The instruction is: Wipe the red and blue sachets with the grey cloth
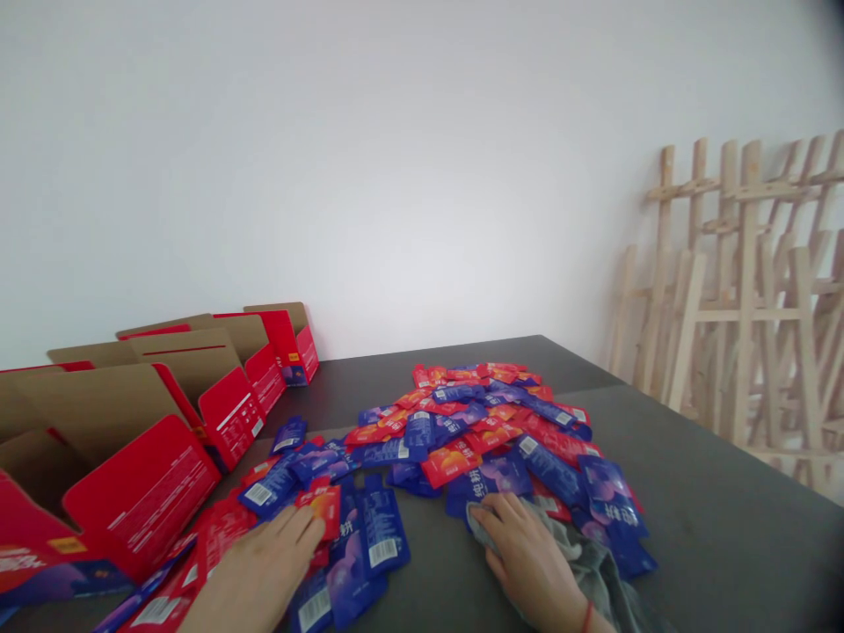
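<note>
My left hand (267, 563) reaches in at the lower left, its fingers bent together over a red-and-orange packet (327, 503). The thumb is hidden beneath the hand. Blue packets with white barcodes, one of them a blue packet (382, 527), lie just right of those fingers. Under my right hand (524, 549) is a grey cloth (593, 571); the fingers are closed over it, and a fold shows past their tips. That hand is at the near edge of a wide heap of red and blue packets (488, 431). A blue packet (484, 479) lies just beyond its fingertips.
Opened red cardboard boxes (228, 413) stand in a row along the left, flaps up. More red packets (214, 532) lie between them and my left hand. The dark tabletop (699, 527) ends on the right, with wooden easels (745, 308) beyond. A white wall (422, 176) rises behind.
</note>
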The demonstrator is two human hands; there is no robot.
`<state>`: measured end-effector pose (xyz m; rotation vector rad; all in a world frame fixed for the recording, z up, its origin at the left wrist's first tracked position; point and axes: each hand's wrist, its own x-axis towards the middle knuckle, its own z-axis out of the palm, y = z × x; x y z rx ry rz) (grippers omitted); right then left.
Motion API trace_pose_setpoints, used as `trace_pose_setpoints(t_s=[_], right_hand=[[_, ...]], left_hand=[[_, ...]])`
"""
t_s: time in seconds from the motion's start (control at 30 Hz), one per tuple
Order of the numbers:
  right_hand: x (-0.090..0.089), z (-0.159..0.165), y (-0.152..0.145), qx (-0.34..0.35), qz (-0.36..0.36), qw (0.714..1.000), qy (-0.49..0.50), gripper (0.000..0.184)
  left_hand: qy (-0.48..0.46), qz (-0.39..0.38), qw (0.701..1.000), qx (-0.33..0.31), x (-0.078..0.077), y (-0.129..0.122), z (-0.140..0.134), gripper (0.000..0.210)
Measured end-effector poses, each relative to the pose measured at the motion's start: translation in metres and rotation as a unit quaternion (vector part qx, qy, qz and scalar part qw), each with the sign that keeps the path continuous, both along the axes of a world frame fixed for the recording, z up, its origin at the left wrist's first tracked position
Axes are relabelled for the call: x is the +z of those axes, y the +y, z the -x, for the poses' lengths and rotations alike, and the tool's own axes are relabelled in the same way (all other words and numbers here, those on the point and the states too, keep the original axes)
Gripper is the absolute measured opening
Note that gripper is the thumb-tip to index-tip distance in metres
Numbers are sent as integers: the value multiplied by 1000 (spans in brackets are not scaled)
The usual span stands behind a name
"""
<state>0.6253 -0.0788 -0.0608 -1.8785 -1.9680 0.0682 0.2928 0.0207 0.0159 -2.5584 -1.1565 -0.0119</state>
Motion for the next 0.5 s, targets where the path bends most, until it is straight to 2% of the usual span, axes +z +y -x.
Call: trace_pose_setpoints(t_s=[0.1, 0.2, 0.3, 0.37, 0.43, 0.5], right_hand=[[0, 0, 1, 1, -5, 1000, -2, 51], [0, 1, 1, 3, -9, 1000, 1, 51], [0, 0, 0, 4, -10, 1000, 8, 51], [0, 0, 0, 5, -10, 1000, 16, 51], [0, -2, 0, 3, -13, 1000, 28, 50], [0, -3, 0, -1, -15, 999, 40, 50]], left_hand=[[56, 78, 991, 90, 9, 10, 11, 44], [50, 108, 990, 80, 27, 24, -1, 22], [13, 105, 993, 52, 40, 58, -33, 30], [2, 123, 991, 51, 39, 90, -61, 16], [10, 138, 988, 68, 31, 122, -89, 28], [31, 162, 982, 95, 20, 147, -112, 31]])
